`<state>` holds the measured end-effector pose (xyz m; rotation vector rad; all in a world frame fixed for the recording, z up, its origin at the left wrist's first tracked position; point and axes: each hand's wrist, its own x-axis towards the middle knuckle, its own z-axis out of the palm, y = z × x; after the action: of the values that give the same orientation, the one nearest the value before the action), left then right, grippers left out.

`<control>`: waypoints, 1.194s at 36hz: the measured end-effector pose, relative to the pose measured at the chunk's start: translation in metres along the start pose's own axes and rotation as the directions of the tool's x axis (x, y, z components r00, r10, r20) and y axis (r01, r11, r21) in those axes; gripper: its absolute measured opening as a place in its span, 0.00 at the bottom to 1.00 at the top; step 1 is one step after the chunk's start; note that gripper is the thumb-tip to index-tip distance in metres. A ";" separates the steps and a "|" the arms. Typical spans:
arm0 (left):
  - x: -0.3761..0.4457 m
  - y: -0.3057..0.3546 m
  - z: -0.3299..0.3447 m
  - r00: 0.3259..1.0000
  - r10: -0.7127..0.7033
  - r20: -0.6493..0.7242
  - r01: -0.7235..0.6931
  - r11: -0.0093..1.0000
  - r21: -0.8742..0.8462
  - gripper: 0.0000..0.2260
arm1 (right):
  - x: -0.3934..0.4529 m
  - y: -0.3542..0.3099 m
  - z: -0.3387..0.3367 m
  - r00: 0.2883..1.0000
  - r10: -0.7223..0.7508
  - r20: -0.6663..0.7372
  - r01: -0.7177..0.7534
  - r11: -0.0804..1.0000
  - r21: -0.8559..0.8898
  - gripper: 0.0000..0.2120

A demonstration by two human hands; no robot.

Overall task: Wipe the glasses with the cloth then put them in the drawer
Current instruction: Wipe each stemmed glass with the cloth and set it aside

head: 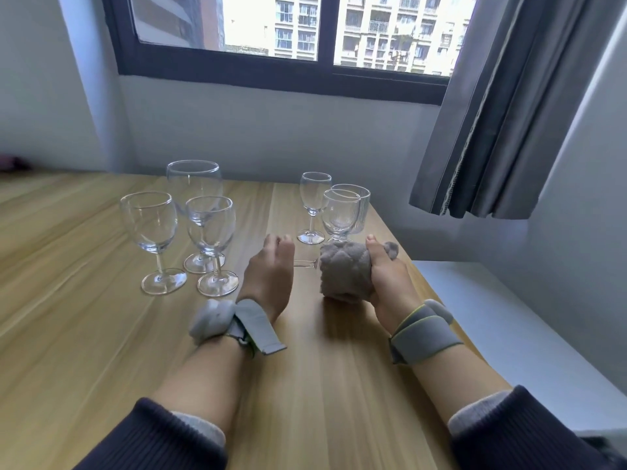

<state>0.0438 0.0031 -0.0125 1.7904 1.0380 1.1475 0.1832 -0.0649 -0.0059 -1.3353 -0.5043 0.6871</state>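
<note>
A room in a home, high up in a flat, is shown. A wooden table is set against a plain white wall under a dark-framed window. Tall blocks of flats are seen through the glass. A grey curtain is hung at the right. Wine glasses are stood on the table.
</note>
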 end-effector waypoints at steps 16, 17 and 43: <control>0.010 -0.005 0.004 0.975 -0.210 0.065 0.218 0.961 -0.168 0.15 | -0.008 -0.003 0.002 0.978 -0.207 0.009 0.208 0.978 -0.025 0.15; 0.011 -0.006 0.005 0.963 -0.254 0.087 0.266 0.946 -0.187 0.14 | -0.009 -0.001 0.001 0.971 -0.238 0.013 0.238 0.970 -0.039 0.15; -0.002 0.004 -0.004 0.962 0.267 -0.058 -0.263 0.962 0.067 0.15 | 0.002 0.004 0.000 1.000 0.030 -0.009 -0.030 0.998 0.063 0.13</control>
<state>0.0407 0.0002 -0.0083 1.9946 0.8949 1.3581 0.1843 -0.0631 -0.0094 -1.2891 -0.4522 0.7153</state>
